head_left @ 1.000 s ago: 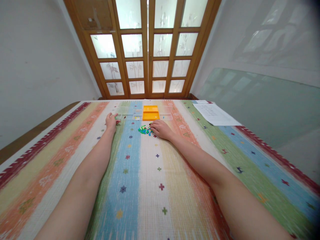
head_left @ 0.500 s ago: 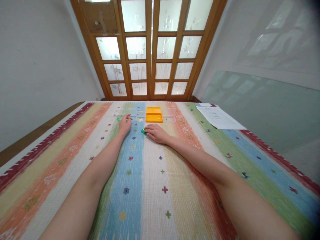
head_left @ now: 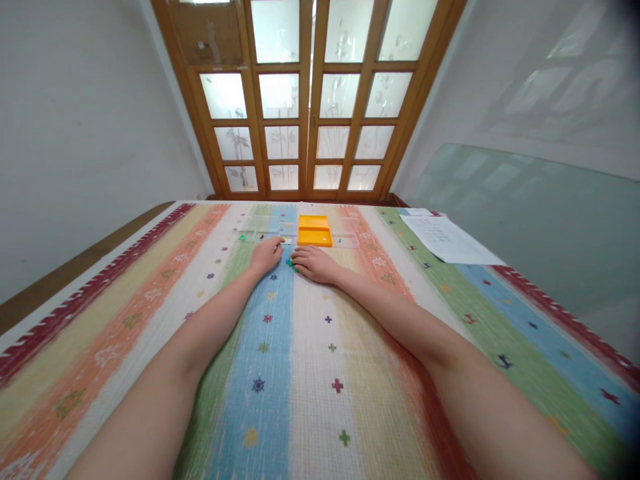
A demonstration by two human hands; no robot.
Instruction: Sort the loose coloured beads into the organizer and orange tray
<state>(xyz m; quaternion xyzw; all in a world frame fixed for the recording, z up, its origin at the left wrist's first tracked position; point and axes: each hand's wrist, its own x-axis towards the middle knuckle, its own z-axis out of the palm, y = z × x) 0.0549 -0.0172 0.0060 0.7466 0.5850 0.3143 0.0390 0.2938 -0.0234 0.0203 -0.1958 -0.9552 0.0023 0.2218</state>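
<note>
My right hand [head_left: 314,264] is closed on a small green and blue piece [head_left: 291,265] just in front of the orange box. To its left, my left hand [head_left: 267,254] has its fingertips pressed together beside the clear tray; whatever they hold is too small to make out. The orange box [head_left: 315,237] lies open, a small light piece in its near half. Clear plastic trays [head_left: 350,241] flank it, with a green piece [head_left: 243,237] and a dark red piece [head_left: 261,237] at the left and a small blue piece [head_left: 340,241] at the right.
White paper sheets [head_left: 450,239] lie at the right rear of the table. A striped, patterned cloth [head_left: 310,373] covers the tabletop. Wooden doors with glass panes [head_left: 310,120] stand behind the table, and a pale glass panel [head_left: 530,233] is at the right.
My left hand has moved right, toward my right hand, and its fingers have come together. A dark red piece now shows in the left tray. The whole view has shifted slightly.
</note>
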